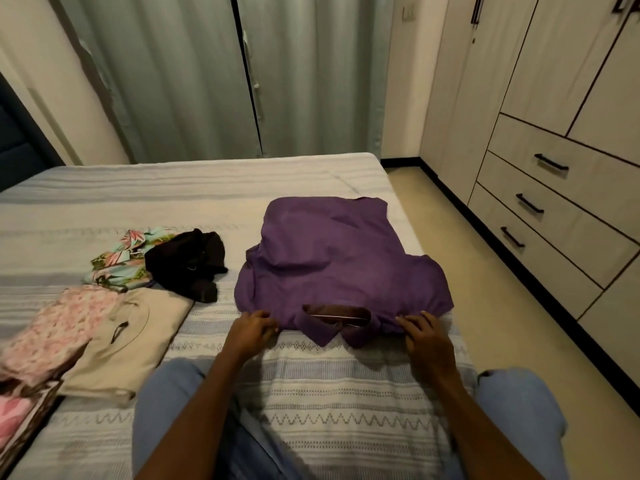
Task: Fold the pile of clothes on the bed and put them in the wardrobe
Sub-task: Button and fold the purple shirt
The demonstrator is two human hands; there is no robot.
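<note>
On the striped bed, a purple shirt lies spread, collar nearest. Left hand and right hand each pinch a shoulder edge. Uneven pulling could likely wrinkle the fold.

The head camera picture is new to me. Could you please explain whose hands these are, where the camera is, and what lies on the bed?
The camera sits on a person's head and looks down, so the arms are that person's own. The left hand and right hand each grip the near edge of a purple polo shirt, beside its collar. It lies on the striped bed. To the left lie a beige folded garment, a pink floral one, a black garment and a tropical-print one. The wardrobe stands at right.
</note>
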